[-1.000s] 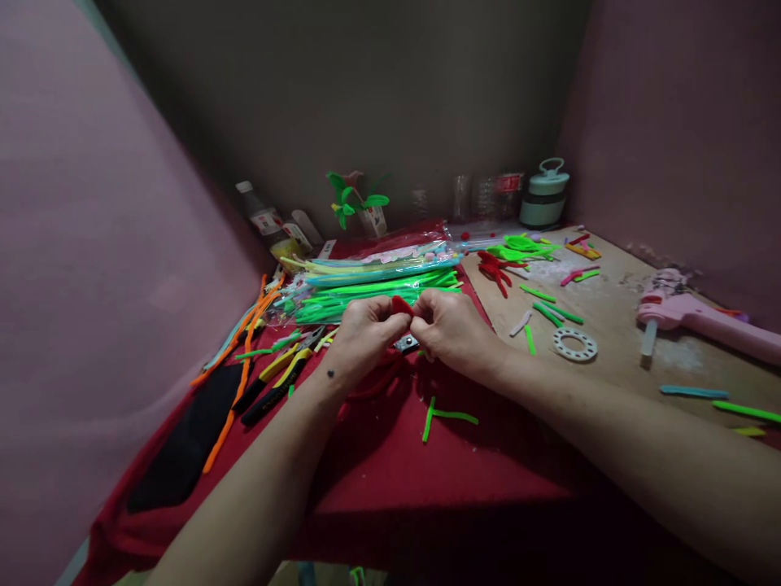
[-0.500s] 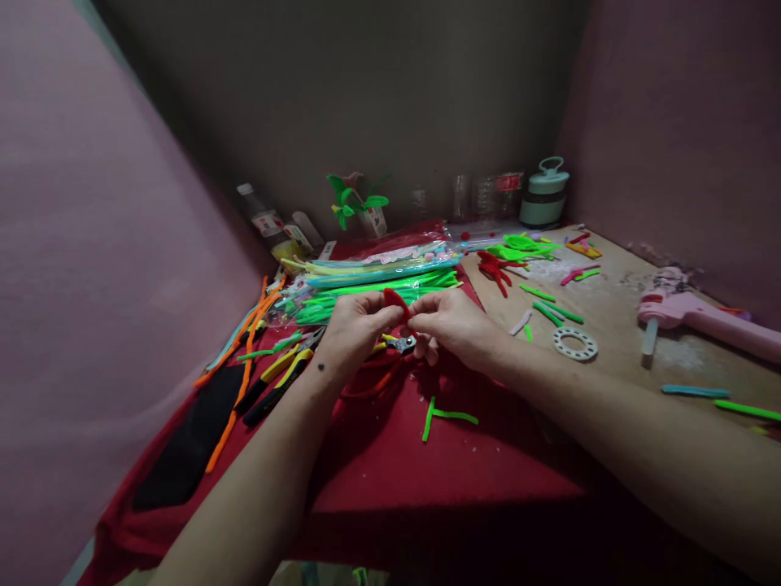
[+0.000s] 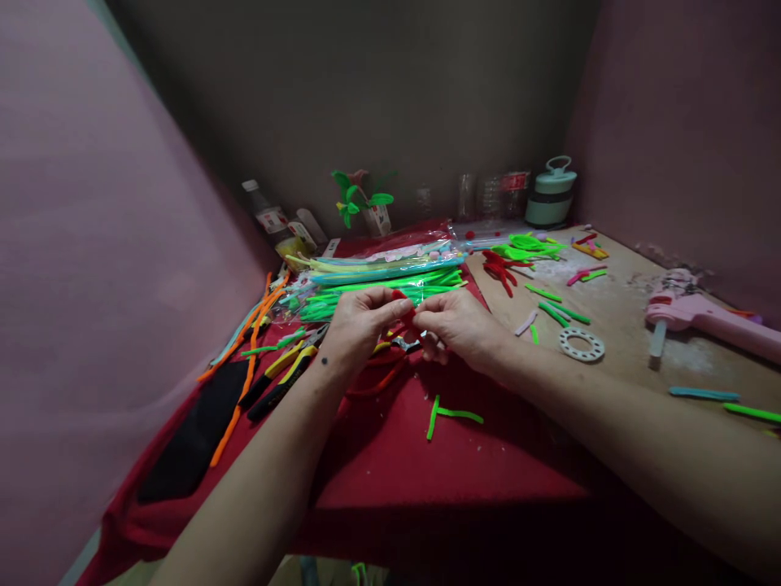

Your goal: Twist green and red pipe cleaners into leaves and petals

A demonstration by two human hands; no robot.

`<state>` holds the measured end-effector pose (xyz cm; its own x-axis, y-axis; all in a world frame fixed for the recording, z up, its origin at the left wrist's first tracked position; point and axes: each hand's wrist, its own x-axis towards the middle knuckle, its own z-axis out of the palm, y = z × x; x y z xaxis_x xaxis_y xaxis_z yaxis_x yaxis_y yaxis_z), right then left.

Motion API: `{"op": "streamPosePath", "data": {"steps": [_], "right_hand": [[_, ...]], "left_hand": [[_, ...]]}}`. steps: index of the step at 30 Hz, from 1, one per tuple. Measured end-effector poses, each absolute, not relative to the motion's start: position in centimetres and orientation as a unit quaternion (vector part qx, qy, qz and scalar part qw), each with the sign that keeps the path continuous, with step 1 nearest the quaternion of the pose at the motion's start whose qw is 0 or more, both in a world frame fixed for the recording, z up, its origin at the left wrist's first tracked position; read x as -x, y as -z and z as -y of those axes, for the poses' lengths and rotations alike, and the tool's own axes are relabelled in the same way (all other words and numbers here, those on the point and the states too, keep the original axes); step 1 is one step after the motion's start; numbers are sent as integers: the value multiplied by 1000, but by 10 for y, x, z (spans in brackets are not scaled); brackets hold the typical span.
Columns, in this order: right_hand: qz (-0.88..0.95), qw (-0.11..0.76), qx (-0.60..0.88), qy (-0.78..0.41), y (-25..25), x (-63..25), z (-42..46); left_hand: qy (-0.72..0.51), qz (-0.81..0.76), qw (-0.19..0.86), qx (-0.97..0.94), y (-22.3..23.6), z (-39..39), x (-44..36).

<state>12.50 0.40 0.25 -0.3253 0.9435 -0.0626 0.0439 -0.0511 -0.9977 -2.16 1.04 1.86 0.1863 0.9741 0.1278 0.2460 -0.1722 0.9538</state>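
A red pipe cleaner (image 3: 410,316), bent into a small shape, is pinched between both hands above the red cloth (image 3: 451,472). My left hand (image 3: 364,319) closes thumb and fingers on its left side. My right hand (image 3: 448,320) grips it from the right, fingers bunched together. Partly hidden under the hands are orange-red handles (image 3: 378,381) and a metal tool head (image 3: 406,344). Left of my left wrist lie pliers (image 3: 284,378) with yellow and black handles. Two short green pipe cleaner pieces (image 3: 459,414) rest on the cloth near my right hand.
Behind the hands lie bagged green pipe cleaners (image 3: 390,293). To the right are a white ring with holes (image 3: 582,345), a pink glue gun (image 3: 689,309) and red pieces (image 3: 503,268). Orange pipe cleaners (image 3: 249,366) and a black flat object (image 3: 192,435) lie left. A mint bottle (image 3: 551,195) stands behind.
The red pipe cleaner has turned and sits lower between the fingers, less of it showing above them. Both hands keep their pinch. The whole view has shifted slightly.
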Motion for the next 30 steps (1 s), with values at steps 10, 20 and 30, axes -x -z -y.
{"op": "streamPosePath", "data": {"steps": [10,20,30], "right_hand": [[562,393,390,-614,-3,-128,-4],[511,405,391,-650,5,-125,-9],[504,393,405,-654,1,-126,-7]], "left_hand": [[-423,-460,470,-623,-18,-11,24],[-525,-462,268,-663,-6,-6,10],[-494,-493,327,-637,-13,-6,10]]}}
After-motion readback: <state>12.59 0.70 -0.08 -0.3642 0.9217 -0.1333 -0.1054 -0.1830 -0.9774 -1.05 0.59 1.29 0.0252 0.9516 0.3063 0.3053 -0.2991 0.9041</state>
